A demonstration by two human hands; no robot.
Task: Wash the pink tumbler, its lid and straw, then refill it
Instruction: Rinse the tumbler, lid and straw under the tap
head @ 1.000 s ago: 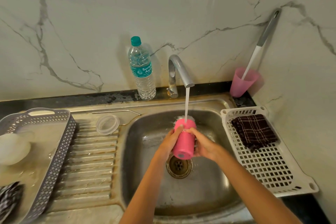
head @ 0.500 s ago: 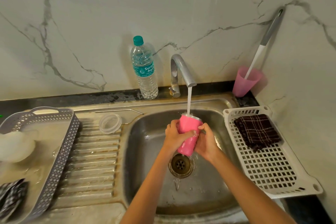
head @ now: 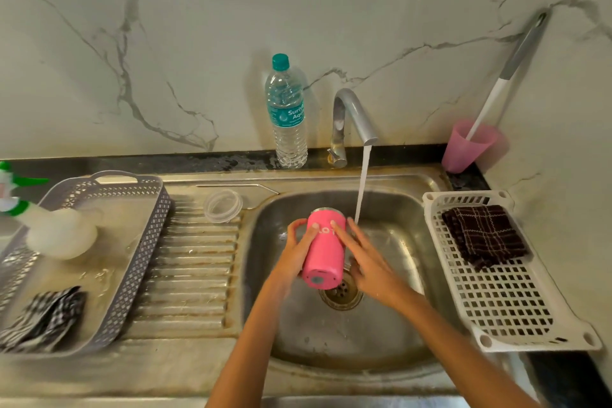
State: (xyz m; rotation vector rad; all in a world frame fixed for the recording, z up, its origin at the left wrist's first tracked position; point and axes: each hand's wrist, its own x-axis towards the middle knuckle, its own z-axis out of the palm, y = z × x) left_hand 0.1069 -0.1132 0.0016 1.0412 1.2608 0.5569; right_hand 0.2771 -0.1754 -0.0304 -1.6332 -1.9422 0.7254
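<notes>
Left fingers (head: 313, 231) curl round the tumbler (head: 324, 255), thumb across its front; the left hand (head: 293, 253) seems to carry the whole weight. Right fingers (head: 344, 237) lie straight and flat on the tumbler's right side; the right hand (head: 372, 263) touches, does not grip. Tumbler is held over the drain (head: 342, 295) inside the sink (head: 397, 325), tilted, base toward the camera, mouth up and away. Stream (head: 361, 185) from the tap (head: 354, 116) falls just beside the rim on the right, not into the mouth. Risks, as judged: a wet, smooth wall and a one-handed grip, so the tumbler may slip and drop onto the steel. The fall looks short, so harm is probably slight. With the stream missing the mouth, the inside goes unrinsed unless the tumbler shifts right. Water striking the right hand may splash out of the sink. Lid (head: 222, 205) and straw (head: 238, 186) lie on the drainboard (head: 192, 275) near the sink's edge; whether they are washed cannot be told, and they are easy to skip before refilling.
</notes>
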